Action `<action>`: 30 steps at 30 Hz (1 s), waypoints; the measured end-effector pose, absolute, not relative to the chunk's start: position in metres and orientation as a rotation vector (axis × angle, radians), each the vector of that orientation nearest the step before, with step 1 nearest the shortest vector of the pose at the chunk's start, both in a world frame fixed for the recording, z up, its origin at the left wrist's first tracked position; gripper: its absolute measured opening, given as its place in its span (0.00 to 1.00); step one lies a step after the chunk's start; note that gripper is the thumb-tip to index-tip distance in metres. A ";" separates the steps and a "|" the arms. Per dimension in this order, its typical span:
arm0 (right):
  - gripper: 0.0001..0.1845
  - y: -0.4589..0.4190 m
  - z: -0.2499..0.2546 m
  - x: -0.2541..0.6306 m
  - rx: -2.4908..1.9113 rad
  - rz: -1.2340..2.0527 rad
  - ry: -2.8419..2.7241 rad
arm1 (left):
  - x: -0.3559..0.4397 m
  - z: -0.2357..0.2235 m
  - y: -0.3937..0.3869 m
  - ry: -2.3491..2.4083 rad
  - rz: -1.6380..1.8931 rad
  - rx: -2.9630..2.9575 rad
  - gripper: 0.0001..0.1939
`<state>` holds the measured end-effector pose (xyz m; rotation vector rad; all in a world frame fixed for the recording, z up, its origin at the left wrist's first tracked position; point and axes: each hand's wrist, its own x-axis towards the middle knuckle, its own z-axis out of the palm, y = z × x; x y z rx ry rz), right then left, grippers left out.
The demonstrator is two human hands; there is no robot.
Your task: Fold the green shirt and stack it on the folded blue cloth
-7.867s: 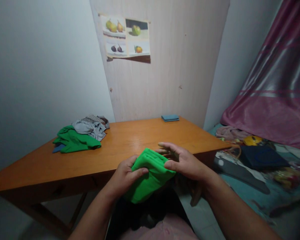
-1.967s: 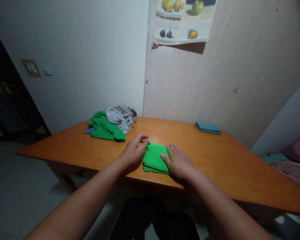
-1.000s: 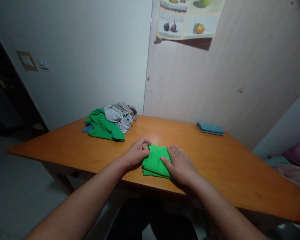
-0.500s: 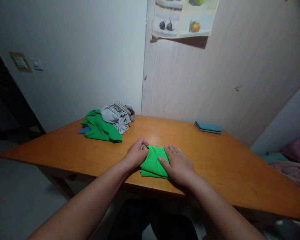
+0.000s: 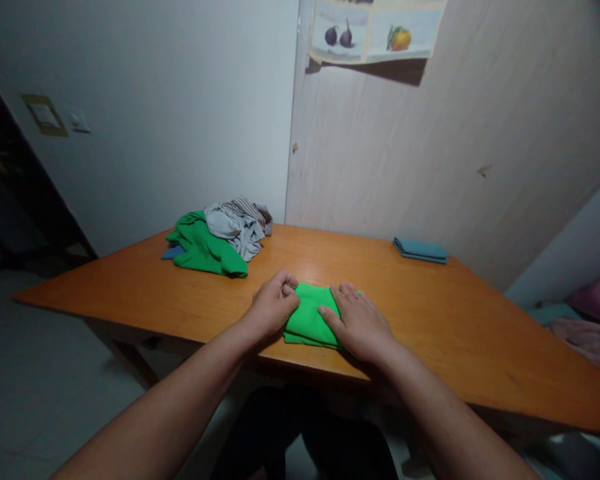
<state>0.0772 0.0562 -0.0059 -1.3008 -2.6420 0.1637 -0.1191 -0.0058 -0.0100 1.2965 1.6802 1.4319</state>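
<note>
A bright green folded cloth point(image 5: 311, 313) lies near the front edge of the wooden table, its layers showing along the near side. My left hand point(image 5: 276, 303) is at its left edge, thumb and curled fingers closed on the far left corner. Flat across the right part of the cloth rests my right hand point(image 5: 360, 321), fingers stretched out and thumb apart. The right hand covers much of the cloth's right side.
On the table point(image 5: 220, 310), a loose heap holds a green garment point(image 5: 205, 250), a grey garment point(image 5: 235, 230), striped fabric and a bit of blue. A folded blue-teal cloth point(image 5: 421, 250) lies at the back right. Pinkish fabric point(image 5: 587, 340) is beyond the right edge.
The view has shifted slightly. My left hand's fingers have moved a little at the cloth's left corner, while my right hand stays flat on it.
</note>
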 end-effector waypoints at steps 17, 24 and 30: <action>0.39 0.054 -0.002 0.077 -1.286 0.150 -2.654 | -0.058 0.031 0.025 2.027 0.725 2.424 0.23; 0.37 0.052 -0.003 0.077 -1.284 0.166 -2.629 | -0.074 -0.004 0.008 2.079 0.555 2.336 0.36; 0.39 0.051 -0.004 0.080 -1.255 0.175 -2.642 | -0.083 -0.009 -0.003 2.125 0.585 2.267 0.39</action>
